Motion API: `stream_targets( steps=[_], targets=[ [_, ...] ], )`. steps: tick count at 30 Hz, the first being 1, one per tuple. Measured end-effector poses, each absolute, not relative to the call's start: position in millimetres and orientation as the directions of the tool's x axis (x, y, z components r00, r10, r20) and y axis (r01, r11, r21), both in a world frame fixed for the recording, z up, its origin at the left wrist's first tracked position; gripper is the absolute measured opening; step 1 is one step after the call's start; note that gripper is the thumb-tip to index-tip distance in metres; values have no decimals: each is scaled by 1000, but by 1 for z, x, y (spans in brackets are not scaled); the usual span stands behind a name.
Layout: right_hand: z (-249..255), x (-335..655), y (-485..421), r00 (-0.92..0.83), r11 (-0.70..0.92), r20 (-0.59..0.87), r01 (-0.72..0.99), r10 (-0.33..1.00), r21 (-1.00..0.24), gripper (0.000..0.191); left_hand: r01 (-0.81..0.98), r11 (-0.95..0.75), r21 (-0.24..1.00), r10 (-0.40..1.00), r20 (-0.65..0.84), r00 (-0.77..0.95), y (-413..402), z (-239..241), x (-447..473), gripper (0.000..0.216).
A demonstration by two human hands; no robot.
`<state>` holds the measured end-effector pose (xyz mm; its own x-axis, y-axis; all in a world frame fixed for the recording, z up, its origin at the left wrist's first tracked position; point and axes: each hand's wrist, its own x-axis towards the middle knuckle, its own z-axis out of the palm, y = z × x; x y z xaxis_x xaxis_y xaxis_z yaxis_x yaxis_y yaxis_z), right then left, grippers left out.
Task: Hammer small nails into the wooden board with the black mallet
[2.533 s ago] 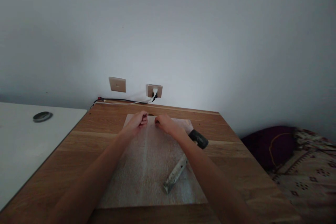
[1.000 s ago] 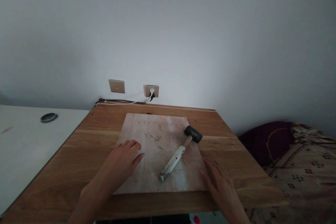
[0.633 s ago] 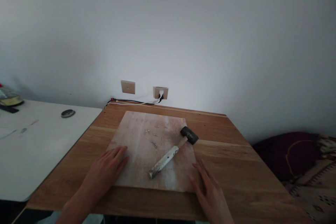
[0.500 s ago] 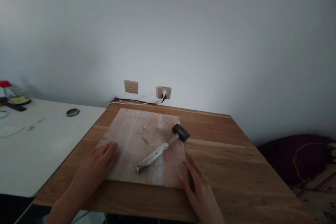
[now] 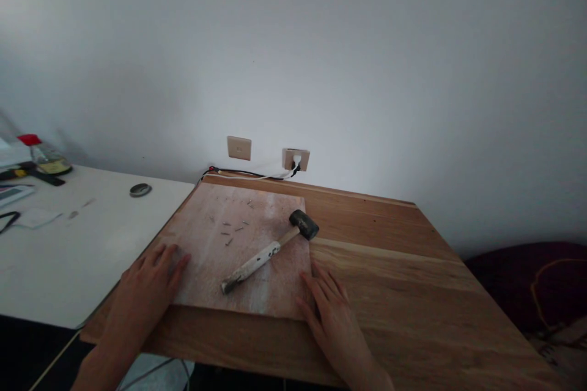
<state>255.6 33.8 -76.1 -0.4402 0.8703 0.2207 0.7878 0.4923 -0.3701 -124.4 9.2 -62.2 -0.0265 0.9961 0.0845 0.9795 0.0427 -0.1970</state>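
Flat pinkish-white wooden board point(image 5: 202, 269) lies 9 o'clock side of brown wooden counter point(image 5: 403, 299): prob. stiff, lightish; grip opp. edges, keep level w/ white-handled, black-headed mallet point(image 5: 268, 252) atop. L hand point(image 5: 145, 284) at board's 8 o'clock, R hand point(image 5: 331, 313) at 4; fingers loosely spread.

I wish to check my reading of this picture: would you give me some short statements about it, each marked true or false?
1. The mallet lies on the board, its head reaching past the board's right edge. True.
2. A hand grips the mallet. False: the left hand and the right hand rest open at the board's two sides.
3. Small metal pieces lie scattered on the board. True.
4. Nothing is plugged into the wall plates. False: a white plug sits in the right-hand plate.
5. A round object lies on the white table. True.
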Motion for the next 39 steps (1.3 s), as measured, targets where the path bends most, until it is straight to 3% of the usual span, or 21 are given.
stream_targets(
  steps=[4,10,16,21,24,26,28,30,32,34,39],
  targets=[
    [-86,288,35,-338,455,346,819,875,-350,33,978,-39,-205,999,1,40,1,-57,-97,57],
    [-86,335,28,-108,288,406,863,907,-415,44,995,-79,58,997,-11,79,-1,-44,-62,42],
    [-58,317,44,-129,167,112,856,985,-489,54,978,-175,110,983,66,168,48,-27,-18,33],
    [-46,303,66,-192,152,1,774,981,-615,45,964,-225,143,973,-26,231,97,-25,14,33],
    [-50,312,66,-109,65,-5,631,994,-773,33,964,-214,155,973,-48,224,112,-24,24,31],
    [-52,321,60,6,-79,-83,375,997,-924,29,957,-237,166,967,-54,249,117,-24,28,28],
    [-52,330,51,89,-204,-196,94,977,-974,47,941,-283,186,954,-49,296,121,-25,31,27],
    [-48,335,43,104,-258,-258,-11,961,-966,75,916,-324,235,941,-22,338,124,-28,33,27],
    [-46,339,38,82,-257,-253,43,964,-965,96,897,-346,274,934,7,358,127,-30,36,25],
    [-46,343,38,73,-223,-215,151,974,-963,105,900,-349,262,932,-1,362,131,-31,38,22],
    [-59,356,51,44,-61,-43,553,998,-831,83,909,-360,210,929,-10,370,146,-27,48,24]
  ],
)
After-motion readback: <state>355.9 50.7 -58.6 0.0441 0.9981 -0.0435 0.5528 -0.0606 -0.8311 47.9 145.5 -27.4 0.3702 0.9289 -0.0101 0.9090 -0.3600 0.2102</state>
